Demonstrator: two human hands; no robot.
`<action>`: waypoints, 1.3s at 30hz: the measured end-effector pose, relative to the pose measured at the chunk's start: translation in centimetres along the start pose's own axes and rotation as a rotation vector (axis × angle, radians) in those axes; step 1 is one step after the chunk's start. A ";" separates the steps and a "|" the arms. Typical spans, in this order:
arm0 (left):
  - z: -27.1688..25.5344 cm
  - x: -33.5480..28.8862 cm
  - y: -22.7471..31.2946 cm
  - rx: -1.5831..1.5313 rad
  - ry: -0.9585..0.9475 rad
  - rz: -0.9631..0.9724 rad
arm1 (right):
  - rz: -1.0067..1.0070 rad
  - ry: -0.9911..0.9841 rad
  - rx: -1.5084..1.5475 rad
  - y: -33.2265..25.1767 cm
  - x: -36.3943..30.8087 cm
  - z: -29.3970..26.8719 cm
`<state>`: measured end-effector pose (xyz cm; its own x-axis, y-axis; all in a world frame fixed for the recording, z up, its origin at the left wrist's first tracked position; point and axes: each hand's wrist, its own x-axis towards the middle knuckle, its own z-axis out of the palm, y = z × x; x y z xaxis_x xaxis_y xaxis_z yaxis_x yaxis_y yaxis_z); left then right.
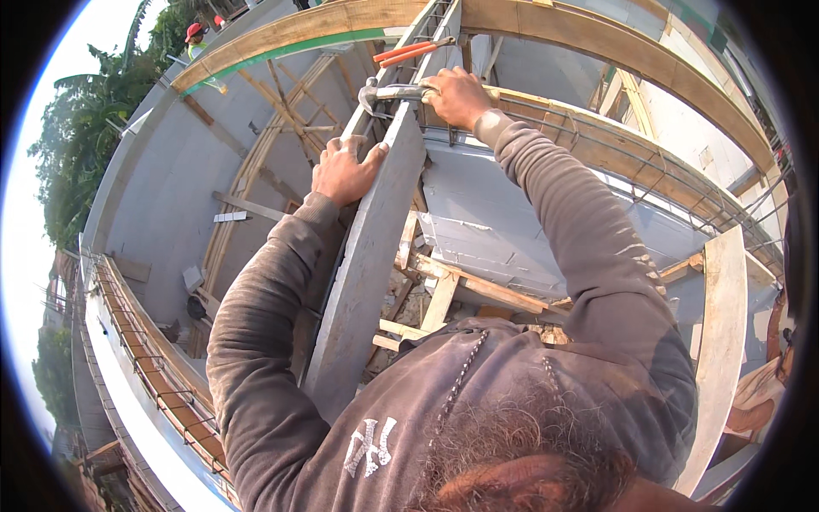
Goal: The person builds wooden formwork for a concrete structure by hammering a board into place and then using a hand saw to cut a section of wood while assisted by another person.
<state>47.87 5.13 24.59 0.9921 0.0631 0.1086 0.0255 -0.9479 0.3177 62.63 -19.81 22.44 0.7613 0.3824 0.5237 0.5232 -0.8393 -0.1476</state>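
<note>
My right hand point(461, 98) is closed around the grip of a claw hammer point(369, 96). The hammer lies sideways over the top of a narrow formwork, its metal head to the left of my hand. Lower and to the left, my left hand point(346, 169) is curled over the formwork's upper edge, with its thumb against a long grey formwork board point(375, 247). Its fingertips are partly hidden, so a small thing under them would not show. Just beyond the hammer, pincers with orange handles point(405, 55) rest across the formwork top.
Curved by the lens, a long wooden beam point(589, 55) crosses the far side. Steel rebar point(597, 141) runs along the formwork at right. Below lie scrap timbers point(439, 299) and rubble. A grey plank point(721, 333) stands at right. Another person in a red cap point(195, 32) is far left.
</note>
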 end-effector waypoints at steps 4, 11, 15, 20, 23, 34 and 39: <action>0.2 0.0 0.1 0.013 0.011 0.011 | 0.038 0.033 0.043 0.4 -0.6 0.8; 0.5 0.7 -0.9 -0.082 0.014 0.069 | 0.021 0.171 -0.052 0.4 -3.7 -0.9; 0.8 0.4 -2.0 -0.150 0.036 0.094 | -0.047 0.453 -0.051 0.0 -9.6 -3.3; 0.8 0.9 -0.1 -0.017 0.104 0.255 | 0.214 0.382 0.094 1.7 -24.5 -4.5; 1.0 1.3 0.9 0.039 0.181 0.335 | 0.591 0.105 0.201 3.6 -36.7 1.6; 5.1 4.9 25.1 0.112 0.148 1.329 | 1.309 -0.917 0.126 -8.9 -77.6 15.8; 18.3 8.8 31.8 0.059 0.224 1.241 | 1.289 -1.219 0.054 -15.9 -85.9 16.7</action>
<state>59.69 -30.16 18.41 0.3095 -0.8316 0.4612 -0.8949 -0.4186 -0.1543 -4.69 -32.84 -34.19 0.4730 -0.3831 -0.7934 -0.5881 -0.8078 0.0395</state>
